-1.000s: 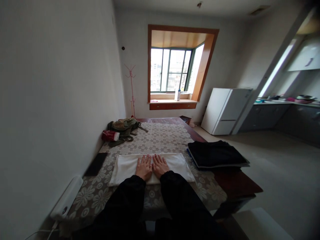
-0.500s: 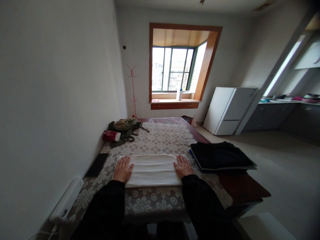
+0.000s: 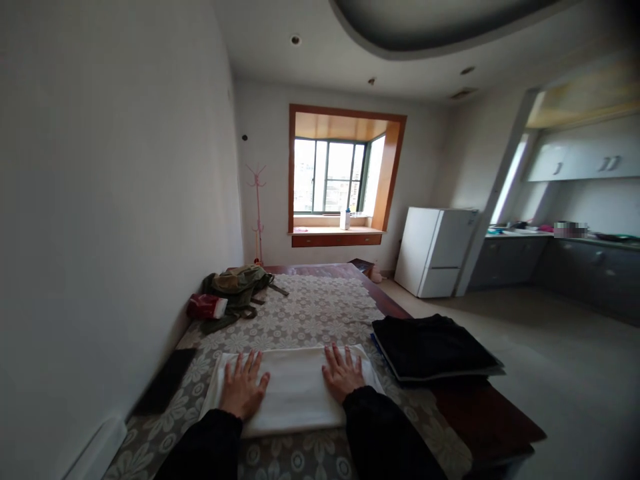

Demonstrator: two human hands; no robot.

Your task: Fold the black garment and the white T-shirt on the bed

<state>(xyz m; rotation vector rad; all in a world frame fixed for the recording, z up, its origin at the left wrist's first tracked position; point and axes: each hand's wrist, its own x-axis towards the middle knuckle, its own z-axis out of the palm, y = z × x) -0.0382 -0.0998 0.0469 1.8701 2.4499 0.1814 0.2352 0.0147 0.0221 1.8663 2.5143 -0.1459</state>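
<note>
A white folded cloth (image 3: pixel 295 387) lies flat on the patterned tablecloth (image 3: pixel 300 303), close in front of me. On its left part rests my left hand (image 3: pixel 245 385), palm down with fingers spread. My right hand (image 3: pixel 343 373) lies on the right part of the same cloth, also flat and fingers apart. Neither hand grips anything. The cloth's left and right edges show outside my hands. To the right of my right hand sits a stack of folded dark clothes (image 3: pixel 435 348), black on top, at the table's edge.
At the left by the wall lie a green backpack (image 3: pixel 240 287), a red packet (image 3: pixel 205 307) and a dark flat object (image 3: pixel 167 380). A white power strip or similar device (image 3: pixel 97 450) is nearer me. A fridge (image 3: pixel 435 252) and window (image 3: pixel 330 177) stand beyond.
My view has tilted up, so the table appears lower. My hands have moved inward from the cloth's side edges, still flat on it with fingers more spread.
</note>
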